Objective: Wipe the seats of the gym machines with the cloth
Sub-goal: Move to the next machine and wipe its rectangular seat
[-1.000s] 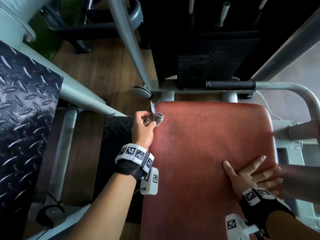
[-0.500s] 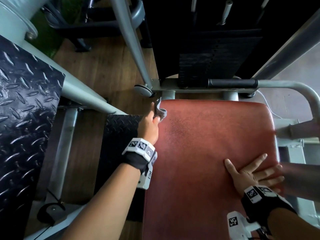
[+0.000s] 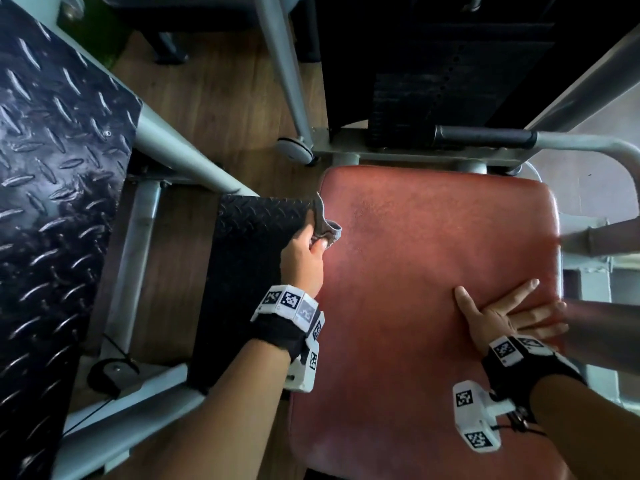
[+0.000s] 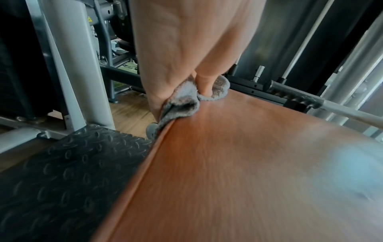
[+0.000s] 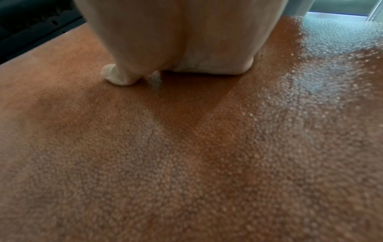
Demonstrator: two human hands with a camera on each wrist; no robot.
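A red-brown padded seat [image 3: 433,271] of a gym machine fills the middle of the head view. My left hand [image 3: 304,258] grips a small grey cloth [image 3: 325,228] and holds it against the seat's left edge, near the far corner. In the left wrist view the bunched cloth [image 4: 186,98] sits between my fingers and the seat [image 4: 248,163]. My right hand [image 3: 509,313] lies flat on the seat near its right edge, fingers spread. The right wrist view shows that palm [image 5: 186,41] pressed on the grained seat [image 5: 186,163].
A black tread-plate step [image 3: 249,271] adjoins the seat's left side, with a larger tread plate [image 3: 52,202] further left. Grey frame tubes [image 3: 284,64] and a black-gripped handle bar [image 3: 485,136] stand behind the seat. The black weight stack [image 3: 450,81] rises beyond. Wooden floor [image 3: 225,116] lies between.
My left hand with the cloth slid along the seat's left edge, first away from me, then back a little. The right hand stayed flat on the seat.
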